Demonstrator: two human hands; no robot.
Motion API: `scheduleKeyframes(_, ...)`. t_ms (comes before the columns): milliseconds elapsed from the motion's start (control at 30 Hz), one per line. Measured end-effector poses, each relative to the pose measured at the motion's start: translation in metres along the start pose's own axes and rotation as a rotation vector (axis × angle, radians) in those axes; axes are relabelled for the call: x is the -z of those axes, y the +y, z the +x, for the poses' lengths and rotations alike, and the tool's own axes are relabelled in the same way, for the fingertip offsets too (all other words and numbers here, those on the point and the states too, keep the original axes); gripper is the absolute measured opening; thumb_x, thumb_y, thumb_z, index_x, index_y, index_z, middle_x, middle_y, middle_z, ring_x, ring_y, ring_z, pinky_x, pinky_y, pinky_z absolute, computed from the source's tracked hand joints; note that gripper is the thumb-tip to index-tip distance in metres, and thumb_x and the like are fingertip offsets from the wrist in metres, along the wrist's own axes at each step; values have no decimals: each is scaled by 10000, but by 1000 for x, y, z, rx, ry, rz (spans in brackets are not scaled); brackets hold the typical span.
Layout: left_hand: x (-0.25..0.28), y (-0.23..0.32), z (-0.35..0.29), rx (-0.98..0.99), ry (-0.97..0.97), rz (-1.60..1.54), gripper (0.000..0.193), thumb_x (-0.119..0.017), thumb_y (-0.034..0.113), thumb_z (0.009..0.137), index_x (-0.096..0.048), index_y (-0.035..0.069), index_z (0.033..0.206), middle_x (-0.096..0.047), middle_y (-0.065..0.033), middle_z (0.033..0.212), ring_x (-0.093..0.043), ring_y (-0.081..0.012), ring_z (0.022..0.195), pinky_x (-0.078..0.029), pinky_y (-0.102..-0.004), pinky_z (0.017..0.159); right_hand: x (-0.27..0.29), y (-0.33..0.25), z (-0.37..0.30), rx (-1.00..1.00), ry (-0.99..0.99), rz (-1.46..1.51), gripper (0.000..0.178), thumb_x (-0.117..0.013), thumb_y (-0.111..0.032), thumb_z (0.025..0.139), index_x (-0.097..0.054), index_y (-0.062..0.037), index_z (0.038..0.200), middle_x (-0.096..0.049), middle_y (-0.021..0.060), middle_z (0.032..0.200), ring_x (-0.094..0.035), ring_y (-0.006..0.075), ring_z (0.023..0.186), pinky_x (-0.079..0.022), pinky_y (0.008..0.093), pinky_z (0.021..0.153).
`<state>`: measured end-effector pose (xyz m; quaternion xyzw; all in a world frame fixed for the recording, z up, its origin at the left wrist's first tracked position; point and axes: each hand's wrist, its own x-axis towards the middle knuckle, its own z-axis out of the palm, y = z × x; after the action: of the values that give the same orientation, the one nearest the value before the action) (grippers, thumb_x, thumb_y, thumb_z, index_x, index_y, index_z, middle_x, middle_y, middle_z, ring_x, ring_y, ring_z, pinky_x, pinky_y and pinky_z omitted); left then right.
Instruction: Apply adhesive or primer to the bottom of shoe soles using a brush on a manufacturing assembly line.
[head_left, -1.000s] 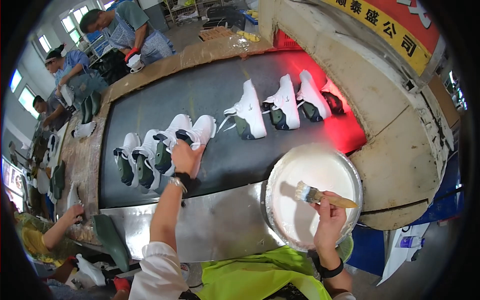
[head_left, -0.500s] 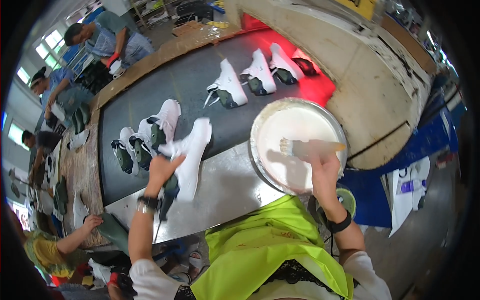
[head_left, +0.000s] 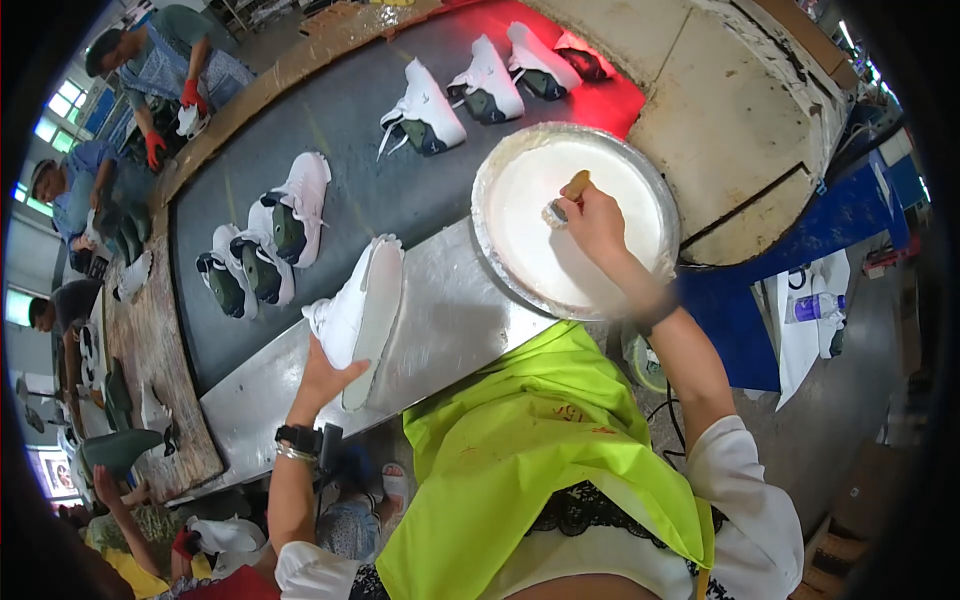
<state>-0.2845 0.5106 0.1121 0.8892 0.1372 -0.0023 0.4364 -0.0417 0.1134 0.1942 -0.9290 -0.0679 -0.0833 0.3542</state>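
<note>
My left hand (head_left: 318,388) grips a white shoe (head_left: 345,315) by its heel end, toe pointing away. The shoe is tilted so its pale underside faces right, above the metal ledge (head_left: 440,300). In my right hand (head_left: 598,228) is a short paintbrush (head_left: 577,184) with a wooden handle. Its bristles are at the white liquid in a wide round metal basin (head_left: 484,235); whether they dip in, I cannot tell. Left of the basin, several white and dark green shoes (head_left: 300,215) lie on the black conveyor belt (head_left: 365,180). Others (head_left: 424,110) lie farther up the belt.
A beige machine housing (head_left: 735,130) with a red-lit opening stands at the belt's far right end. Left of the belt runs a worn wooden board (head_left: 155,345). Several people work along the left side. A green container (head_left: 645,362) sits below the basin.
My right hand has turned the brush from lying level to a steeper angle over the basin. The left hand has rolled the shoe, bringing its underside into view. The whole view has shifted.
</note>
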Motion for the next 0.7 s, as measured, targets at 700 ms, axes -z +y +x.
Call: scheduleKeyframes(700,-83,112,-73,383,-309,-1231,590,-595,354,882,-464,-73,1268,-592,-149,1153,-608,-198,1002,-497,-296,843,-23,-113,-48,38,-232,802,183,-596,-89,894,-598,31,1033,-654,90,852,-637,123,705,-510,253,646)
